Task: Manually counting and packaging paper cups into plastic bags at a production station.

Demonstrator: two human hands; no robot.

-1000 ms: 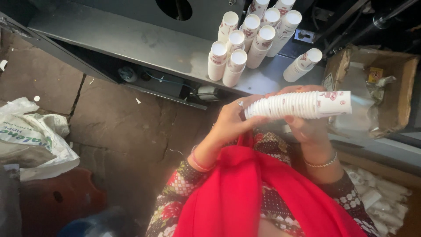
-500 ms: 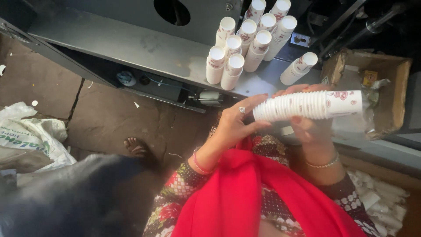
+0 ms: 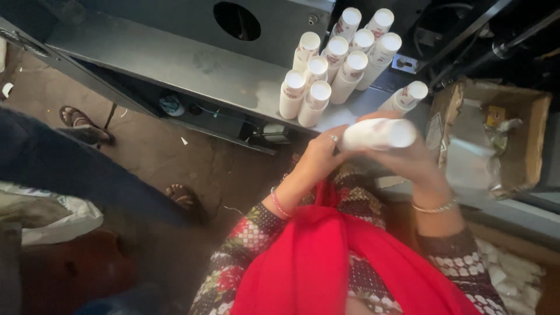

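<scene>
A stack of white paper cups lies sideways between both my hands, its open end toward the right. My left hand, with a ring, grips the stack's left end. Wrapped around the right part from below is my right hand, a bangle on its wrist. Behind them, on the grey metal machine ledge, stand several upright stacks of the same cups. One more cup stack leans just beyond my hands.
A cardboard box with plastic liner and scraps sits to the right. Another person in dark trousers and sandals stands on the stone floor at left. A white sack lies at lower left. Cups fill a bin at lower right.
The cup stack has turned so its open end now faces more toward me. A person in dark trousers has stepped in from the left. The view has shifted right and down.
</scene>
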